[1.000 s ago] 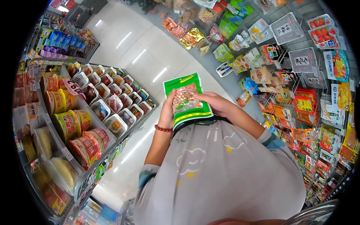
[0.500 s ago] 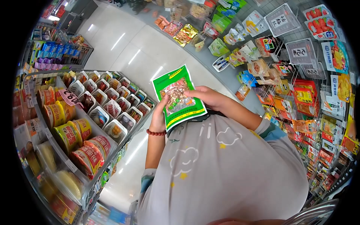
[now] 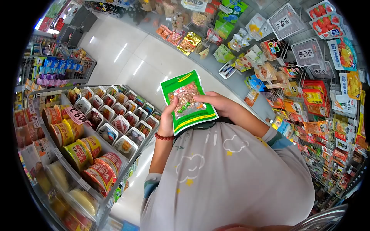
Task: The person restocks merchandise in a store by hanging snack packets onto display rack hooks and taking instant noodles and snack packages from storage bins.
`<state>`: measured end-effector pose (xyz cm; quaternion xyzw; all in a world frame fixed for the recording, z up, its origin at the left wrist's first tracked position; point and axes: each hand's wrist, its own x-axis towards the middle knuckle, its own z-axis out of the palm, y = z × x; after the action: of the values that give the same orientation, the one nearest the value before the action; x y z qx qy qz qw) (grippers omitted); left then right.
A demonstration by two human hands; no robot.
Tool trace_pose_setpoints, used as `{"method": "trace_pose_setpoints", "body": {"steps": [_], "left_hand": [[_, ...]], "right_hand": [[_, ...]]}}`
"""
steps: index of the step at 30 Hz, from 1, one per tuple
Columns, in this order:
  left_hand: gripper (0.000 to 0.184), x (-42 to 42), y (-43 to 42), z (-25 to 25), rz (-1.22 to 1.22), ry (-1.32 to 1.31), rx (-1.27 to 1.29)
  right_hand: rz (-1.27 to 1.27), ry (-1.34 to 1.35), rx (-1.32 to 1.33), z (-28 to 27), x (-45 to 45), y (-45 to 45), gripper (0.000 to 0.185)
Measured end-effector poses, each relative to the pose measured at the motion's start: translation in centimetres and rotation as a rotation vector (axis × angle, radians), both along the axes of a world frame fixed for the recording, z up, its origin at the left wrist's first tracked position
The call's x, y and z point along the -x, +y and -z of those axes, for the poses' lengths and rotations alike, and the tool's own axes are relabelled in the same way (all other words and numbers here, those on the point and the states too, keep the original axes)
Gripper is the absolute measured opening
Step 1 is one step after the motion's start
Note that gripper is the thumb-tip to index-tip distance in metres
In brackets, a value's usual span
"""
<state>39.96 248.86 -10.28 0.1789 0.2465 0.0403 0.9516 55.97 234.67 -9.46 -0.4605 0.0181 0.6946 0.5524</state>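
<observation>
Grey shirt (image 3: 239,173) with white cloud outlines, red bead bracelet (image 3: 164,137).

Pale tiled floor (image 3: 119,57), glossy, with streaked light reflections. Wire-sided display rack (image 3: 69,154) on the left; grey pegboard wall (image 3: 258,7) with hanging packets on the right.

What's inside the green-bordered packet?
The green-bordered packet shows pinkish-brown, nut-like pieces mid-front. Its printed border, left hand and right hand hide the rest.

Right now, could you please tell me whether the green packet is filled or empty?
The green packet is filled, not empty: brown pieces show through its front.
</observation>
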Motion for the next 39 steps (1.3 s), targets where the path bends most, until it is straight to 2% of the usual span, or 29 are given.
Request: {"method": "trace_pose_setpoints", "body": {"steps": [5, 8, 11, 12, 13, 15, 17, 19, 21, 23, 24, 27, 29, 33, 35, 39], "left_hand": [[0.052, 0.1, 1.5, 0.6, 0.037, 0.007, -0.051], [0.051, 0.3, 2.8, 0.3, 0.03, 0.028, -0.179], [0.05, 0.4, 4.3, 0.0, 0.048, -0.008, -0.185], [0.049, 0.1, 4.9, -0.5, 0.064, -0.048, -0.145], [0.048, -0.1, 5.4, -1.0, 0.079, -0.088, -0.107], [0.046, -1.0, 6.7, -1.7, 0.076, -0.102, -0.13], [0.045, -2.2, 8.2, -1.7, 0.163, -0.133, -0.175], [0.044, -3.7, 9.3, -1.5, 0.174, -0.188, -0.172], [0.048, -4.9, 10.7, -1.6, 0.446, -0.175, -0.251], [0.046, -6.1, 10.6, -2.0, 0.445, -0.247, -0.241], [0.046, -6.6, 10.7, -1.9, 0.491, -0.222, -0.255], [0.047, -7.6, 11.6, -1.9, 0.519, -0.217, -0.251], [0.048, -8.2, 12.7, -0.7, 0.556, -0.16, -0.133], [0.048, -9.2, 17.1, 1.0, 0.495, -0.08, -0.149], [0.049, -9.5, 19.8, 1.3, 0.441, -0.097, -0.173], [0.049, -9.6, 25.4, 0.3, 0.18, 0.014, -0.075]], "right_hand": [[0.079, 0.087, -0.003, 0.4, -0.1, 0.9, 0.04], [0.103, 0.137, -0.072, 0.2, 0.2, 2.2, 0.038], [0.131, 0.196, -0.135, -0.3, 0.7, 3.3, 0.043], [0.125, 0.19, -0.132, 1.5, 1.0, 3.3, 0.043], [0.187, 0.07, -0.125, 4.8, 1.4, 2.9, 0.044], [0.241, -0.056, -0.114, 3.7, 1.9, 4.1, 0.045], [0.392, 0.422, -0.206, 0.3, 2.1, 5.1, 0.046], [0.44, 0.387, -0.199, 0.9, 2.3, 4.8, 0.047], [0.458, 0.314, -0.224, 1.2, 2.4, 4.5, 0.062], [0.509, 0.232, -0.19, 0.9, 2.6, 4.6, 0.071], [0.484, 0.268, -0.275, 1.1, 2.0, 4.2, 0.061], [0.457, 0.255, -0.348, 2.0, 0.4, 5.0, 0.052], [0.529, 0.017, -0.133, 2.2, -0.1, 6.1, 0.052], [0.431, 0.178, -0.128, 2.8, -2.5, 11.3, 0.052], [0.382, 0.167, -0.127, 2.9, -4.3, 15.0, 0.052], [0.092, 0.21, -0.19, 2.8, -8.0, 23.5, 0.056]]}}
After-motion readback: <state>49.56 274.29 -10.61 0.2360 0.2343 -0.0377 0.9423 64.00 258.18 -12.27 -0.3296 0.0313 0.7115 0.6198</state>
